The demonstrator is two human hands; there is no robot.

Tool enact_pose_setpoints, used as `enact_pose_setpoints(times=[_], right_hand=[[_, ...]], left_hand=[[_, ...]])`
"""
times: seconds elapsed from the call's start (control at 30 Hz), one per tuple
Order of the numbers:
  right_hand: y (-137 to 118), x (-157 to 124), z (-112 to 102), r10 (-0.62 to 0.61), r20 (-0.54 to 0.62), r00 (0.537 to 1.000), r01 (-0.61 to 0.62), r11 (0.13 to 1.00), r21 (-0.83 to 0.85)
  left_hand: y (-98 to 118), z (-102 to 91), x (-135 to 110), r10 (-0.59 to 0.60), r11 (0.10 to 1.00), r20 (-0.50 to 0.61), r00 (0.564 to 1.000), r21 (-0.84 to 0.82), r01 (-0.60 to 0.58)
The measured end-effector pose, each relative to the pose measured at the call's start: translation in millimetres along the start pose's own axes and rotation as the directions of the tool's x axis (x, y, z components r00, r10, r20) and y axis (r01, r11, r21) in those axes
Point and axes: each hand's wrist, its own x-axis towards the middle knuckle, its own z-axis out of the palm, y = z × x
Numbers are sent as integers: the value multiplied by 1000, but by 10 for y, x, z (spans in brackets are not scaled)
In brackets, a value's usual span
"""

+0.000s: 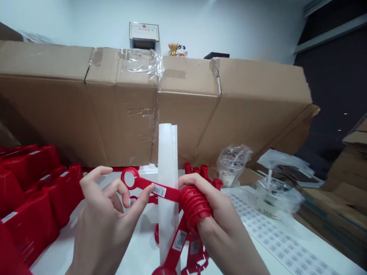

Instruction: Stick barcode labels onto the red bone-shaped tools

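My right hand (218,206) is wrapped round a stack of red plastic rings (196,205). Flat red arms fan out from the stack, each with a ring at its far end and a white barcode label. One red arm (171,193) points left, and the tip of my left thumb rests on its barcode label (159,190). The other fingers of my left hand (103,206) are bent and apart, near that arm's end ring (130,178). Other labelled arms (175,247) hang below the stack. Behind the pieces is a white roll (166,155).
Folded red items (40,202) are stacked at the left. A sheet of printed labels (281,239) lies on the white table (129,258) at the right, beside a lidded plastic cup (269,194) with a straw and a clear plastic bag (232,163). Large cardboard (131,112) spans the back.
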Motion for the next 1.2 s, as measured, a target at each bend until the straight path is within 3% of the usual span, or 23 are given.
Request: enact_pose_setpoints(times=[0.1,0.27,0.47,0.67,0.83,0.97,1.1,1.2], right_hand=[[7,-10,20,-18,-10,1000,18,1000,11],[40,-24,90,-45,5,999,45,999,4],[39,-16,121,-30,0,1000,30,1000,4],[86,110,4,85,29,996,-87,994,71],[165,247,-134,141,55,988,-145,987,72],[231,316,-216,181,157,971,-209,961,180],[279,348,-244,212,214,954,-263,932,250],[277,346,-249,251,212,944,-299,924,237]], left_hand=[[-42,12,98,-64,994,110,992,96,53],[-8,47,131,-205,978,292,934,107,181],[-44,108,115,-226,962,400,888,-54,269],[-32,-52,237,-151,951,474,868,-169,258],[-62,-182,388,-192,803,634,749,-338,491],[-66,-256,436,-158,681,696,701,-437,588],[-20,-322,427,-218,692,697,683,-384,612],[-12,-360,431,-150,746,720,677,-367,556]])
